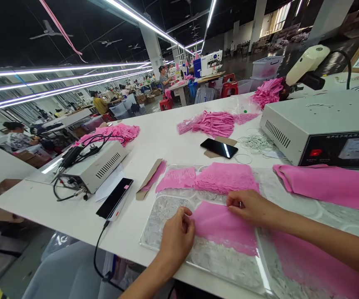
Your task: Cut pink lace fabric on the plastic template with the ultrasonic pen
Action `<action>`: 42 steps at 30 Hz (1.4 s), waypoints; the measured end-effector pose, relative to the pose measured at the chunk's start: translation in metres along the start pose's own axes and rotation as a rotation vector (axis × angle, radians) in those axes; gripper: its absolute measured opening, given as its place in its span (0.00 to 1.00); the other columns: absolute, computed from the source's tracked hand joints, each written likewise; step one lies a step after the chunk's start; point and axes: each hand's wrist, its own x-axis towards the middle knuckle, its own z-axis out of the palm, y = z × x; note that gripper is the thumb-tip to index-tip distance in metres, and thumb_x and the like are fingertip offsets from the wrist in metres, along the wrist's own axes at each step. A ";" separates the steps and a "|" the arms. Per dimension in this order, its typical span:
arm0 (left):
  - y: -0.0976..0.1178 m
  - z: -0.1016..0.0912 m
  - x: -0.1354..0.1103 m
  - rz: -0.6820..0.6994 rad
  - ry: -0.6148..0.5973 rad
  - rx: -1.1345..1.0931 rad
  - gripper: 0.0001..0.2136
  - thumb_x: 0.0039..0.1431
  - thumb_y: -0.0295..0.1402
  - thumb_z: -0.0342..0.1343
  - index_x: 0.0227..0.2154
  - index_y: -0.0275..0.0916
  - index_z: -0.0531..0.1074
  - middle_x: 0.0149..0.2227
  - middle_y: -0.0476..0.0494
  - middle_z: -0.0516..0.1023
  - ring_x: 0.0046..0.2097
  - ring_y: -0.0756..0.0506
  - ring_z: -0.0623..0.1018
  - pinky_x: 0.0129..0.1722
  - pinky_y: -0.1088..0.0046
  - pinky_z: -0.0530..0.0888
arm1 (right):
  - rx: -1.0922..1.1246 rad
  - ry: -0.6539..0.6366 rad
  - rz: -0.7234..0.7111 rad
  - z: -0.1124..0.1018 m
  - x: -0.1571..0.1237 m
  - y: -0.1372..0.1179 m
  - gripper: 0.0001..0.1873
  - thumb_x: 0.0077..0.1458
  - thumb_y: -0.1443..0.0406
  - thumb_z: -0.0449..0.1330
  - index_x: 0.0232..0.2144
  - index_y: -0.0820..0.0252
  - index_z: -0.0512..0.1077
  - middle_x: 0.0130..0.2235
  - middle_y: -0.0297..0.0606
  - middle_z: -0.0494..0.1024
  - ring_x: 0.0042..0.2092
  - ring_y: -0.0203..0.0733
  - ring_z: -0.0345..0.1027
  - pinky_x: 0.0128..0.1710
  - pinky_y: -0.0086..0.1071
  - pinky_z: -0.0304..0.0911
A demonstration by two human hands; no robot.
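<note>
One flat pink cloth piece with a wavy near edge (221,226) lies between the hands on a clear, pale-speckled plastic sheet (217,259), so the work looks partway through a batch. The right hand (249,208) is narrowed to a pinch at the piece's far edge; the left hand (179,232), its fingers curled close, is at the left edge (whether it grips any cloth, I cannot tell). Just beyond the right hand sits a layered stack of pink lace-edged pieces (226,176); a pink patterned panel (178,177) lies ahead of the left hand. Whether those are finished or waiting is unclear. Folded pink cloth (332,185) beyond the right forearm probably remains to be handled.
</note>
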 end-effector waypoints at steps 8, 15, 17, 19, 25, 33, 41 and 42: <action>-0.012 0.002 0.002 0.424 0.145 0.307 0.10 0.59 0.26 0.47 0.41 0.39 0.70 0.36 0.43 0.74 0.37 0.44 0.75 0.36 0.67 0.73 | -0.210 0.234 -0.109 -0.005 -0.019 -0.007 0.09 0.54 0.67 0.52 0.34 0.60 0.72 0.39 0.42 0.74 0.36 0.44 0.69 0.34 0.34 0.62; -0.021 -0.008 0.014 0.410 0.089 0.264 0.07 0.59 0.31 0.51 0.38 0.39 0.72 0.37 0.42 0.74 0.39 0.43 0.75 0.39 0.65 0.74 | -0.252 0.199 -0.339 0.022 -0.077 -0.010 0.13 0.59 0.72 0.47 0.31 0.60 0.71 0.33 0.40 0.72 0.31 0.38 0.67 0.29 0.29 0.62; -0.020 -0.009 0.016 0.351 0.044 0.251 0.05 0.60 0.32 0.51 0.34 0.39 0.72 0.35 0.43 0.73 0.38 0.44 0.74 0.39 0.64 0.73 | -0.301 0.213 -0.325 0.033 -0.082 -0.006 0.13 0.58 0.72 0.47 0.31 0.61 0.70 0.32 0.41 0.72 0.30 0.39 0.67 0.28 0.30 0.62; -0.018 -0.010 0.016 0.309 -0.001 0.236 0.06 0.60 0.31 0.50 0.31 0.39 0.71 0.34 0.44 0.73 0.38 0.44 0.74 0.39 0.65 0.73 | -0.322 0.227 -0.315 0.039 -0.082 -0.002 0.13 0.59 0.72 0.46 0.30 0.61 0.70 0.32 0.40 0.72 0.29 0.38 0.67 0.27 0.30 0.61; -0.012 -0.013 0.012 0.227 -0.102 0.159 0.09 0.61 0.30 0.46 0.28 0.39 0.69 0.32 0.46 0.72 0.35 0.46 0.72 0.36 0.68 0.70 | -0.263 0.210 -0.271 0.036 -0.080 0.002 0.12 0.60 0.71 0.47 0.29 0.60 0.69 0.30 0.38 0.72 0.28 0.37 0.67 0.26 0.29 0.62; -0.009 -0.032 0.010 0.124 -0.176 0.047 0.01 0.54 0.29 0.56 0.30 0.39 0.69 0.34 0.47 0.71 0.35 0.48 0.71 0.32 0.73 0.67 | -0.202 0.198 -0.317 0.038 -0.084 0.005 0.14 0.62 0.69 0.45 0.31 0.58 0.69 0.30 0.37 0.72 0.26 0.36 0.68 0.24 0.28 0.64; -0.012 -0.026 0.006 0.074 -0.153 0.086 0.01 0.53 0.27 0.56 0.28 0.38 0.70 0.34 0.47 0.70 0.35 0.48 0.70 0.36 0.70 0.69 | -0.256 0.255 -0.405 0.040 -0.084 -0.005 0.15 0.63 0.69 0.44 0.31 0.57 0.69 0.30 0.38 0.73 0.26 0.37 0.70 0.23 0.27 0.65; -0.012 -0.026 0.007 0.078 -0.145 0.081 0.01 0.53 0.26 0.55 0.28 0.38 0.70 0.34 0.47 0.70 0.34 0.48 0.71 0.36 0.70 0.69 | -0.261 0.261 -0.411 0.041 -0.084 -0.005 0.15 0.63 0.69 0.44 0.30 0.57 0.69 0.30 0.38 0.73 0.26 0.37 0.70 0.23 0.27 0.66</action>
